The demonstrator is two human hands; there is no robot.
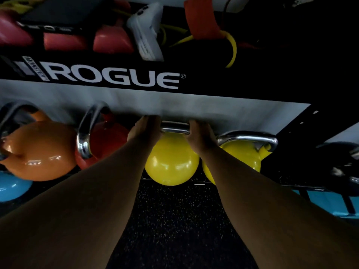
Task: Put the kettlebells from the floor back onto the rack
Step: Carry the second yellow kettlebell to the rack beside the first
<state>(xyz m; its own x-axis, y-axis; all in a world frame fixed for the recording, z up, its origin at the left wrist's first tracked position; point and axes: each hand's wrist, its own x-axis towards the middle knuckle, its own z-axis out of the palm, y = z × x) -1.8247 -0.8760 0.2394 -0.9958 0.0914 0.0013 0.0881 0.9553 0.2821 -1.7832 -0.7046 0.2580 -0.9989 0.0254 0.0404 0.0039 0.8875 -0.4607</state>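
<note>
Both my hands are wrapped around the chrome handle (174, 128) of a yellow kettlebell (172, 162), my left hand (144, 131) at one corner and my right hand (200, 136) at the other, fingers curled over the bar with bare steel showing between them. The bell sits at the front edge of the rack shelf (252, 186), between a red kettlebell (108, 138) and a second yellow kettlebell (244, 156), just under the black Rogue rail (116, 76). I judge it dense and dead heavy, rigid all through. The glossy round body offers no purchase, so the smooth handle is the only sensible hold, and it could slip in a sweaty palm.
</note>
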